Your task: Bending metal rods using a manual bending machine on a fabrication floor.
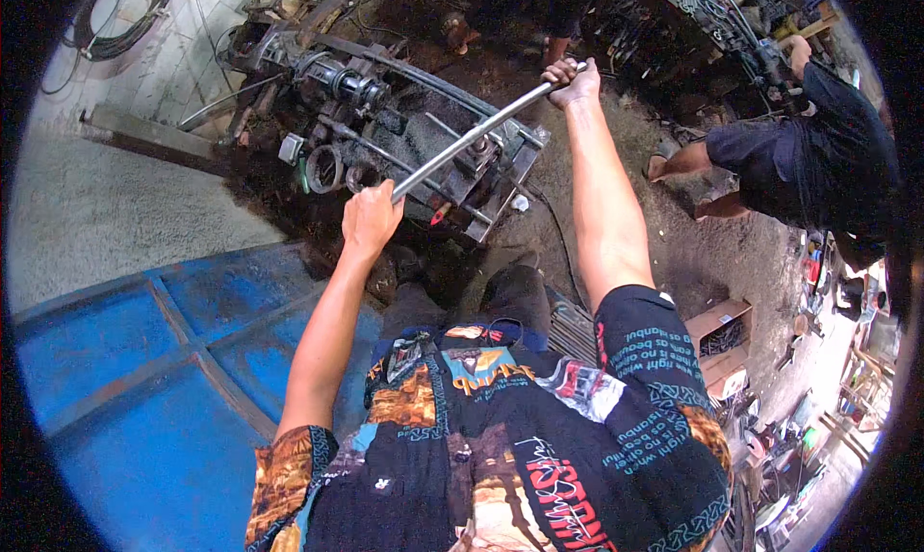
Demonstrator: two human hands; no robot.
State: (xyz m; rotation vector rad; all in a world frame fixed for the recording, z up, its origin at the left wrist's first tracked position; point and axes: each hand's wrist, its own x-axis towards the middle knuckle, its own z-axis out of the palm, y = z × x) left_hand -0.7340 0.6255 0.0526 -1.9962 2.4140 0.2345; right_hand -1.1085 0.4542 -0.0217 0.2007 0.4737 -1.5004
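A long, bare metal rod runs slantwise across the machine in front of me, its right end farther away. My left hand is closed around the near left end. At the far right end, my right hand grips the rod with the palm turned up. Darkened fingers lie over the rod there; whose they are, I cannot tell. Beneath the rod stands a greasy lathe-like machine with a round metal chuck, long rails and metal shavings. A metal ring rests at its near left side.
Blue metal panel with rusty ribs at lower left. Coiled black hose by the pale wall. A person in dark clothes works at the right; another person is at the far side. Wooden box and scattered parts lie right.
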